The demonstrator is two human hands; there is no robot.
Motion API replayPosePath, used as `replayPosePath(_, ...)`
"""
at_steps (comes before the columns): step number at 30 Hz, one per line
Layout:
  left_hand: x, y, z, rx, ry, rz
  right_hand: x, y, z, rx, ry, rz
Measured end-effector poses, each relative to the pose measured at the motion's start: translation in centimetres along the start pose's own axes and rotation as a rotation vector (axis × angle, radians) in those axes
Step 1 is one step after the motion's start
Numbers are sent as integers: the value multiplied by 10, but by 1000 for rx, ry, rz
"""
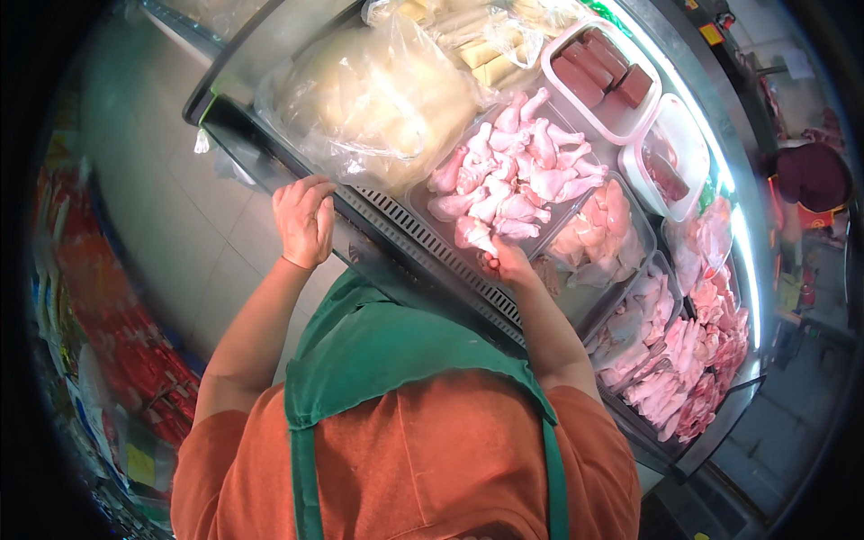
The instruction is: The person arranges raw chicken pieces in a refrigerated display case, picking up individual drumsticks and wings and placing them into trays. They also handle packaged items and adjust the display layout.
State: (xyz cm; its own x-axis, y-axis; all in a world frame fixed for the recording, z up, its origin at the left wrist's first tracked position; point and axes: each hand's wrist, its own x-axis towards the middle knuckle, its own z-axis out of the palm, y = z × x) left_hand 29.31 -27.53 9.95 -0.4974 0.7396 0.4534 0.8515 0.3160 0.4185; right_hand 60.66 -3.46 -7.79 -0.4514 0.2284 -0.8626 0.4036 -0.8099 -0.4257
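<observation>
My right hand point(507, 264) has its fingers closed around the bony end of a raw chicken drumstick point(474, 233). That drumstick lies at the near corner of a heap of raw drumsticks point(523, 162) in a shallow clear tray point(420, 196). My left hand point(304, 221) rests at the dark front rim point(358, 226) of a refrigerated display case, fingertips over the edge. Whether it grips the rim is unclear. Beside the left hand, inside the case, sits a large clear plastic bag point(378, 101) of pale yellowish food.
Right of the drumsticks stand a tray of skinless chicken pieces point(601, 229) and more raw poultry point(675, 378). White tubs hold dark red blocks point(584, 71) and dark meat point(665, 172). A slotted vent point(432, 250) runs along the front. Red packages point(128, 324) lie at far left.
</observation>
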Motion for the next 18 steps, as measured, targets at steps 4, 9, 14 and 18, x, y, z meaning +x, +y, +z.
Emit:
replayPosePath(4,0,-2,-1,4,-21,-2,5,5,28,-119,258,-157)
replayPosePath(9,10,14,-2,152,-71,-29,-33,-11,45,-5,276,-299)
replayPosePath(14,30,84,30,-264,-625,-117,-80,-21,81,80,289,-518)
replayPosePath(18,25,116,100,-699,-814,-536,-99,-16,114,39,353,-699)
